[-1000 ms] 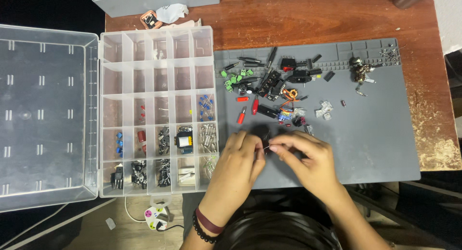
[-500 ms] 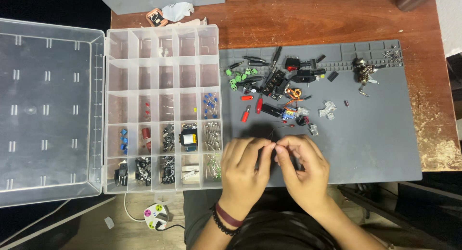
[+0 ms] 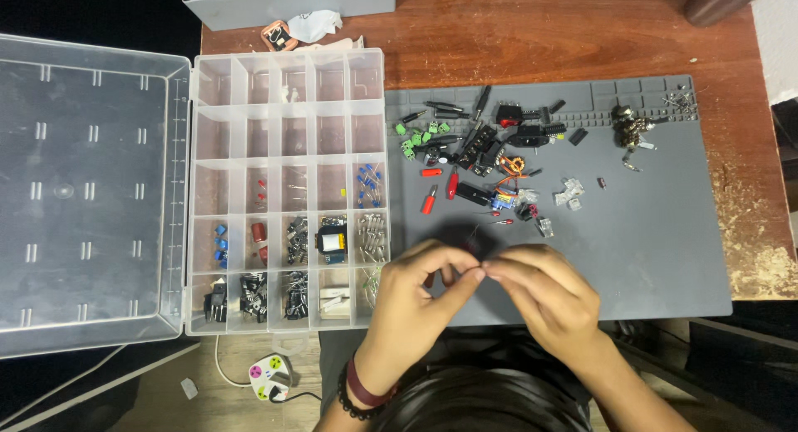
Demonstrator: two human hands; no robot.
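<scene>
Two bare hands meet at the lower centre of the frame, over the near edge of a grey work mat (image 3: 648, 257). The left hand (image 3: 416, 303) and right hand (image 3: 544, 295) bring thumb and fingertips together, pinching something very small between them; it is too tiny to tell what it is, though thin dark wire legs seem to stick up just above the fingertips. A dark bead bracelet (image 3: 353, 390) circles the left wrist.

Just above the hands, in the middle of the mat, lies a loose pile of small electronic parts (image 3: 478, 154): green terminal blocks, red and black plugs, black sockets. A smaller dark cluster (image 3: 628, 131) sits at the upper right of the mat.

Left of the mat stands a clear plastic organiser box (image 3: 287, 191), its lid (image 3: 87, 191) folded open to the far left; its lower compartments hold sorted parts. Everything rests on a reddish wooden table (image 3: 540, 29)
</scene>
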